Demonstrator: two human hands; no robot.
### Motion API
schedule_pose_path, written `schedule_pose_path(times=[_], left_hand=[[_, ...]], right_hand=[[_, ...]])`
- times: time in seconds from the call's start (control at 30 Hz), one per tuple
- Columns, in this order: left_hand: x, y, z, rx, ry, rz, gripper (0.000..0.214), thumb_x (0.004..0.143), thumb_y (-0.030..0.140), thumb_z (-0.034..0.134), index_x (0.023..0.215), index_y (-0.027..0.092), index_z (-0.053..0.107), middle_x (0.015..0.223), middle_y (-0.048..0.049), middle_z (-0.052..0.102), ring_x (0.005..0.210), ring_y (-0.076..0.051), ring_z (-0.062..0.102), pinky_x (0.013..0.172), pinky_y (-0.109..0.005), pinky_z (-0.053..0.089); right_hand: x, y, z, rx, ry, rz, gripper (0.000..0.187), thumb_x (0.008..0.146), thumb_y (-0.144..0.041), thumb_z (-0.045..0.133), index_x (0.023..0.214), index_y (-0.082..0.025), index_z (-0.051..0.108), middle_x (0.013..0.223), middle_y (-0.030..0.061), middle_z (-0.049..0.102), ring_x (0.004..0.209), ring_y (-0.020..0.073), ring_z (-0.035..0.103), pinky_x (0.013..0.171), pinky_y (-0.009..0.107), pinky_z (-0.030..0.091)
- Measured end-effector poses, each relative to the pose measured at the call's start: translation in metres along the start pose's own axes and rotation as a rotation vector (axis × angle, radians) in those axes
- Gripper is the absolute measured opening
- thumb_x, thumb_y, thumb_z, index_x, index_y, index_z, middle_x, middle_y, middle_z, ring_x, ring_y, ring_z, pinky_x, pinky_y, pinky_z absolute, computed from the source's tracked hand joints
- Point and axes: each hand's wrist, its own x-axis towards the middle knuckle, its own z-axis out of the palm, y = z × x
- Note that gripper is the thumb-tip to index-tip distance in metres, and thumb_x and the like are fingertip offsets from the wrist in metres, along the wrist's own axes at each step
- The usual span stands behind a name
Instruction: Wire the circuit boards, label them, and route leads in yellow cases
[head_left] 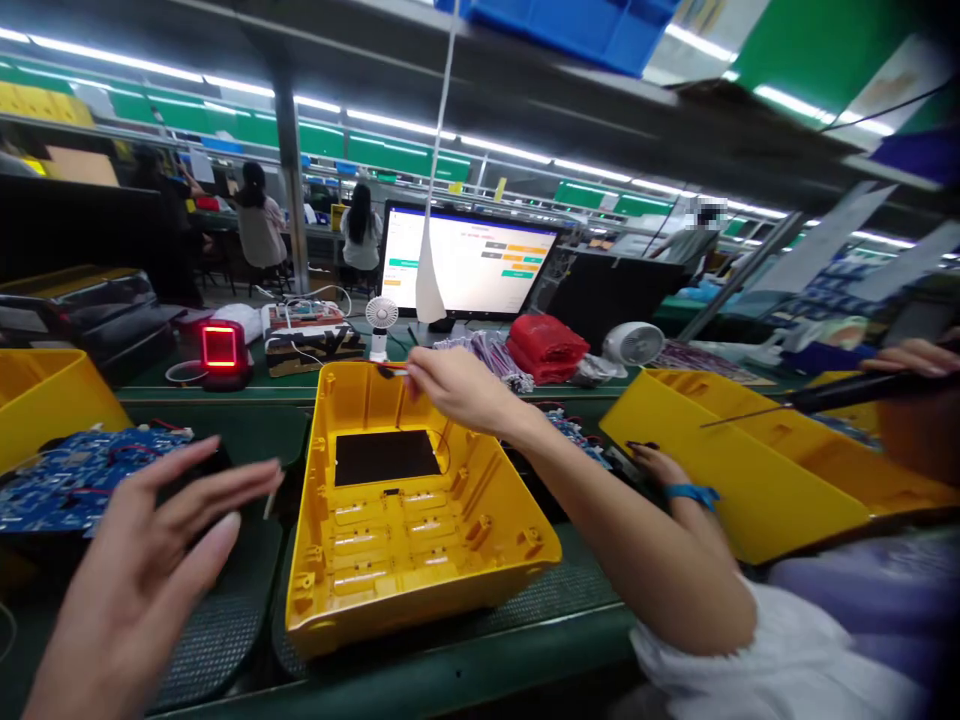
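My left hand (146, 560) hangs open, right hand (454, 385) pinches a lead (391, 371) — yellow shell (420, 612) seems part-filled: panel (386, 458) in, boards (56, 480) outside.

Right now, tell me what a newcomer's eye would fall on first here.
Most likely the bright yellow housing, open at centre, with a dark panel inside and the right hand pinching what looks like a thin wire at its far rim. Next, probably the glowing red device behind it to the left, and the lit monitor beyond the housing.

No readable text, even on monitor (474, 262)
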Motion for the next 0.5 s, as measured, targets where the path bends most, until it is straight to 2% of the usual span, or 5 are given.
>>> schedule_pose_path(times=[0.07, 0.13, 0.23, 0.37, 0.5], left_hand=[[0.027, 0.026, 0.020, -0.258, -0.132, -0.043, 0.063, 0.084, 0.050, 0.057, 0.140, 0.035, 0.030, 0.126, -0.0025, 0.058, 0.117, -0.026, 0.054, 0.099, -0.041, 0.044], [0.053, 0.039, 0.038, -0.447, -0.224, -0.085, 0.063, 0.087, 0.045, 0.055, 0.142, 0.035, 0.026, 0.130, -0.0026, 0.054, 0.119, -0.023, 0.052, 0.104, -0.041, 0.040], [0.081, 0.036, 0.049, -0.653, -0.249, -0.087, 0.046, 0.091, 0.038, 0.049, 0.134, 0.021, 0.046, 0.130, -0.0069, 0.053, 0.120, -0.023, 0.050, 0.103, -0.036, 0.040], [0.084, 0.006, 0.037, -0.624, -0.124, -0.094, 0.037, 0.090, 0.037, 0.051, 0.116, 0.013, 0.060, 0.124, -0.0097, 0.058, 0.116, -0.023, 0.052, 0.097, -0.032, 0.042], [0.059, -0.043, 0.032, -0.272, -0.053, -0.060, 0.041, 0.089, 0.041, 0.052, 0.125, 0.021, 0.055, 0.117, -0.0068, 0.060, 0.109, -0.021, 0.055, 0.095, -0.032, 0.041]], right_hand=[[0.018, -0.032, 0.000, -0.071, -0.029, -0.052, 0.025, 0.093, -0.027, 0.036, 0.091, -0.015, 0.057, 0.086, 0.0099, 0.063, 0.074, 0.0193, 0.058, 0.069, 0.032, 0.041], [0.028, -0.061, 0.005, -0.111, -0.049, -0.162, 0.024, 0.091, -0.028, 0.039, 0.097, -0.013, 0.057, 0.089, 0.0122, 0.063, 0.077, 0.0223, 0.059, 0.069, 0.035, 0.042], [0.029, -0.081, 0.013, -0.066, -0.108, -0.314, 0.027, 0.093, -0.032, 0.039, 0.097, -0.012, 0.057, 0.092, 0.0123, 0.063, 0.079, 0.0210, 0.059, 0.070, 0.033, 0.043], [0.030, -0.055, 0.027, 0.132, -0.261, -0.295, 0.047, 0.094, -0.055, 0.029, 0.100, -0.017, 0.057, 0.088, 0.0069, 0.065, 0.077, 0.0164, 0.059, 0.068, 0.027, 0.042], [0.040, -0.008, 0.068, -0.023, -0.411, -0.156, 0.030, 0.087, -0.044, 0.051, 0.094, -0.018, 0.063, 0.088, 0.0065, 0.068, 0.077, 0.0183, 0.062, 0.064, 0.026, 0.040]])
